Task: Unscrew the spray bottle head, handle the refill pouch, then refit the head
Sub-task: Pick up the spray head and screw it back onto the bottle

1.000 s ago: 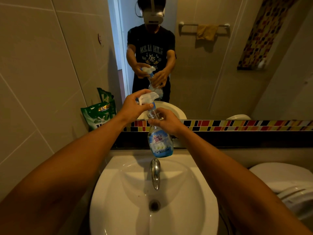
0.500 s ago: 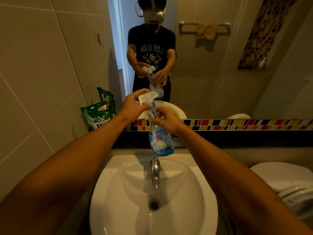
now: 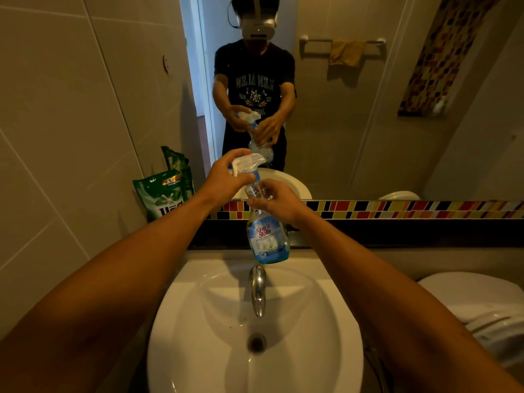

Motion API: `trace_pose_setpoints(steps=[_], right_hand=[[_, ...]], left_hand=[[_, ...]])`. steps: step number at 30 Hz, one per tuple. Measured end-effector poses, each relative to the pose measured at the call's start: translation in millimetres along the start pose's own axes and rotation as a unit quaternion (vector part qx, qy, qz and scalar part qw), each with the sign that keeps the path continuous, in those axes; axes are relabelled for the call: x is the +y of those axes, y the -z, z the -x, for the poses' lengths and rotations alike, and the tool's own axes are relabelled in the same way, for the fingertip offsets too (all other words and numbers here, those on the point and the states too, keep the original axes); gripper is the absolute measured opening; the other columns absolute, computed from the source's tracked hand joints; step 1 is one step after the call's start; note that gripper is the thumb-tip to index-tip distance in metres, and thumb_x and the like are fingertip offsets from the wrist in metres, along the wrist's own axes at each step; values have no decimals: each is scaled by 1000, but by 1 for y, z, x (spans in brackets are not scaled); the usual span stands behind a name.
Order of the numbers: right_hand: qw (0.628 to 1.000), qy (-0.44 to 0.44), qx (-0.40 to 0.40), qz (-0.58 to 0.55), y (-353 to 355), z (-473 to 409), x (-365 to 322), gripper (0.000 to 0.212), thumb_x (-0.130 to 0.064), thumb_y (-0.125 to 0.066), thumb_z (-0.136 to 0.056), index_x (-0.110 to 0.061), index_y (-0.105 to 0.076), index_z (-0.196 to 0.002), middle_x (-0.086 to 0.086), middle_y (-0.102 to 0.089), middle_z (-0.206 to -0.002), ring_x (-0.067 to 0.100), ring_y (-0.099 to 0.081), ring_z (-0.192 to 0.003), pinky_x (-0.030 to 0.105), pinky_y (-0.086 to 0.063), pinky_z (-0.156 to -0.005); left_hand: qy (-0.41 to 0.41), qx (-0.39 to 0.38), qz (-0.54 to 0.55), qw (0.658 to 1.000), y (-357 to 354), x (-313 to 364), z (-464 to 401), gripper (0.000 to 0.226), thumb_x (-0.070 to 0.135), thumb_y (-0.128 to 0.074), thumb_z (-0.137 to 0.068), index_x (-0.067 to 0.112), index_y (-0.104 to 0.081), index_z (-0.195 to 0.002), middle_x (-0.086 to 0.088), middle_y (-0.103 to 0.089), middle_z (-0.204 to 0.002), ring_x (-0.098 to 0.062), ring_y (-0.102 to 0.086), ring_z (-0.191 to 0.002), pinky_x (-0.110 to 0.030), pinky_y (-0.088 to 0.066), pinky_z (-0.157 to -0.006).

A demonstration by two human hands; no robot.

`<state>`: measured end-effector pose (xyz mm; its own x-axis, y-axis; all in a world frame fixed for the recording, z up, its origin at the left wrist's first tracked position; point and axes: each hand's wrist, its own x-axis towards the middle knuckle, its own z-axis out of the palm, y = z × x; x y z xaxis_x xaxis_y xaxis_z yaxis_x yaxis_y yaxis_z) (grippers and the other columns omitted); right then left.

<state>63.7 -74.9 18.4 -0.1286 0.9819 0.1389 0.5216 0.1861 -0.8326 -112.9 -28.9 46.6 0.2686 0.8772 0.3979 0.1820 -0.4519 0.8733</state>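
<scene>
A clear spray bottle with a blue label and a little blue liquid hangs upright over the back of the sink. My right hand grips its neck. Its white spray head sits on top, with my left hand closed around it from the left, fingers over the trigger side. A green refill pouch stands against the tiled wall at the left, leaning by the mirror's edge.
Below the bottle are a white sink and its chrome tap. A white toilet stands at the right. The mirror above a coloured tile strip shows a person holding the same bottle.
Both hands and the bottle stay in nearly the same place; the spray head has turned slightly in my left hand.
</scene>
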Motion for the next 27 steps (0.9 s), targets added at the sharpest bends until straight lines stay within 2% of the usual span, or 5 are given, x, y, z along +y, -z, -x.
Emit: trace_pose_setpoints(steps=[4, 9, 14, 18, 27], right_hand=[[1000, 5, -7, -5, -1, 0, -5, 49, -32, -78, -94, -15, -63, -137, 6, -73, -121, 23, -69, -109, 42, -59, -95], [1000, 1, -13, -16, -3, -2, -7, 53, -32, -78, -94, -14, -61, -141, 7, -72, -127, 23, -69, -113, 42, -58, -97], [999, 4, -24, -40, -3, 1, -5, 39, -25, -79, -94, -14, -66, -129, 4, -74, -113, 21, -72, -103, 40, -60, -93], [996, 0, -43, -74, 0, 5, -5, 28, -18, -78, -94, -16, -67, -119, -5, -72, -100, 10, -70, -92, 25, -57, -79], [987, -48, -79, -135, 2, 5, 8, 35, -19, -79, -92, -18, -69, -126, 10, -77, -117, 28, -76, -108, 45, -62, -96]], left_hand=[[-1, 13, 15, 1000, -5, 6, 5, 56, 19, -80, -82, 23, -55, -132, 13, -62, -116, -9, -63, -106, -20, -56, -79], [-10, 48, 19, 999, -6, 5, 6, 55, 15, -83, -79, 21, -58, -127, 6, -63, -116, -17, -64, -108, -27, -58, -84], [9, 33, 42, 999, -1, 5, 6, 55, 9, -83, -77, 21, -61, -126, 5, -64, -114, -20, -65, -105, -22, -58, -75], [17, 18, 36, 999, 2, 5, 6, 56, 9, -83, -77, 21, -61, -127, 3, -63, -117, -22, -65, -107, -26, -60, -79], [24, -32, 30, 999, 5, 6, 6, 57, 13, -82, -79, 19, -60, -131, -5, -63, -124, -25, -65, -111, -35, -62, -83]])
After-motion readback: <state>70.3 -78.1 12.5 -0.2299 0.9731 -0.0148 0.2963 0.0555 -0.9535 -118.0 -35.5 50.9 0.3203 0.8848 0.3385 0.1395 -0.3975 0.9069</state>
